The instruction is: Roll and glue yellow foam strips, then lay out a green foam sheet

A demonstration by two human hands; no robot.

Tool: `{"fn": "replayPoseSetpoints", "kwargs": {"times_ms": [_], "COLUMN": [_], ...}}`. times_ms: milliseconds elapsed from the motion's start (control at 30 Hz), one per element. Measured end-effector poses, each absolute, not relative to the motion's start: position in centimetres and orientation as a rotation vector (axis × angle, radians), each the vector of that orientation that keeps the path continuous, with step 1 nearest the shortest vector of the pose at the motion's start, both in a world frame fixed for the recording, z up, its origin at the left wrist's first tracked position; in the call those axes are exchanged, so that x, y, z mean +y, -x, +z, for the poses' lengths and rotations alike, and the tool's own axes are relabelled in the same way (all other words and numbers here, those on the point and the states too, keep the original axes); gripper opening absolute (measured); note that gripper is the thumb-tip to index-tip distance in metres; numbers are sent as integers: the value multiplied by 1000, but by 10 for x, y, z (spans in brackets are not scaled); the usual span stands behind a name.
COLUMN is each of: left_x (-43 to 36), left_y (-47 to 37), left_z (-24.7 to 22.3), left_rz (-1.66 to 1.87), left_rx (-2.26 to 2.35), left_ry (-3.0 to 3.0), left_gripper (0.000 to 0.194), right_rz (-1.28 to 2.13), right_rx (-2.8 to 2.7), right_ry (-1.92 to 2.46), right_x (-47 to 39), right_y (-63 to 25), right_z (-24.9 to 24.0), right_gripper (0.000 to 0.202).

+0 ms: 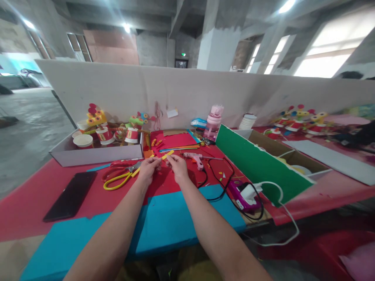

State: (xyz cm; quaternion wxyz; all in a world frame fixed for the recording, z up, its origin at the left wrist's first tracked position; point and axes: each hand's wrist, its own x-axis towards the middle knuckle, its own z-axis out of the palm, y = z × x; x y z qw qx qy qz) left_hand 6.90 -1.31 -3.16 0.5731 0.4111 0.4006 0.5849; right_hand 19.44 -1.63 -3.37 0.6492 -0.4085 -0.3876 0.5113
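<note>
Over the red table cover, a short yellow paper strip [168, 155] is held up between my two hands. My left hand [149, 168] is closed in a pinch at its left end. From the other side, my right hand [177, 167] pinches it too, fingers bent. Another yellow strip [136, 171] lies beside my left hand. Red-and-yellow-handled scissors [118, 181] rest to the left, their blades pointing at my left wrist. Just right of my right hand lies a pink glue gun [197, 159] with a black cord.
A black phone [71, 195] lies at left. Behind it, a white box [96, 153] holds paper-cup figures. At right stand a green-sided box [260, 162] and a purple power strip [238, 195] with a white plug. Blue cloth [166, 218] covers the near edge; a pink bottle [215, 121] stands behind.
</note>
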Motion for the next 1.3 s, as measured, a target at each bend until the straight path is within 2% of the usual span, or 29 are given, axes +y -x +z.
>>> {"fn": "replayPoseSetpoints", "kwargs": {"times_ms": [233,367,533,767,1300], "left_x": [-22,-24,-20,-24,-27], "left_y": [-86,-94,-88,-73,-77], "left_z": [-34,-39,-33,-11,-11], "left_rz": [1229,1307,1262,1675,1651], "left_rx": [1008,1121,1189,1350,1357], "left_ry": [-1149,-1245,-1710,-1639,-1711], "left_gripper": [32,27,11,10,10], "right_rz": [1276,1266,1054,869,456], "right_rx": [-725,-692,-753,-1049,-1442], "right_ry": [686,705,807,1005,1170], "right_x": [-18,-21,-18,-21,-35], "right_y": [-189,-186,-199,-202,-192], "right_z": [-31,-28,-24,-23,-20], "right_gripper": [27,28,32,31,22]}}
